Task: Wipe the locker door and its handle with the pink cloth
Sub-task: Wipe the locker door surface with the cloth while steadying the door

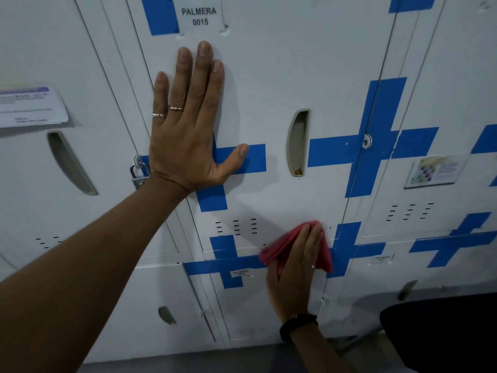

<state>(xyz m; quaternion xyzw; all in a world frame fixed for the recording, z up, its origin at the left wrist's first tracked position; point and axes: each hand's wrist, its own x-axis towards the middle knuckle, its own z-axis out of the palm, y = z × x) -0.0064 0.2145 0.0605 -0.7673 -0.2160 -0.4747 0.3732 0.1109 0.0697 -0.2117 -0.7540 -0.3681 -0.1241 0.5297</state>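
**Right hand presses the cloth low on the locker door**

The right hand [295, 267], a dark band at its wrist, lies nearest, its fingers spread over a bunched pink fabric cloth [290, 246] and pressing it flat against the lower edge of the white metal locker door [269, 76], where a strip of blue tape [215, 265] crosses the seam. Whether the thumb pinches a fold underneath is hidden. The cloth looks soft, thin and light; it should fold to any contour and slide easily on painted steel, so a broad palm over its gathered middle seems the best hold, with a pinch of its edge to stop it slipping away.

Farther up, the left hand [188, 125], two rings on its fingers, rests flat and open on the door, fingers straight, bracing it. Beside its thumb, to the right, sits the recessed grey slot handle [297, 142], untouched by the cloth; a fingertip wrapped in fabric would likely reach inside. Above, a label [199, 16] reads PALMERA 0015.
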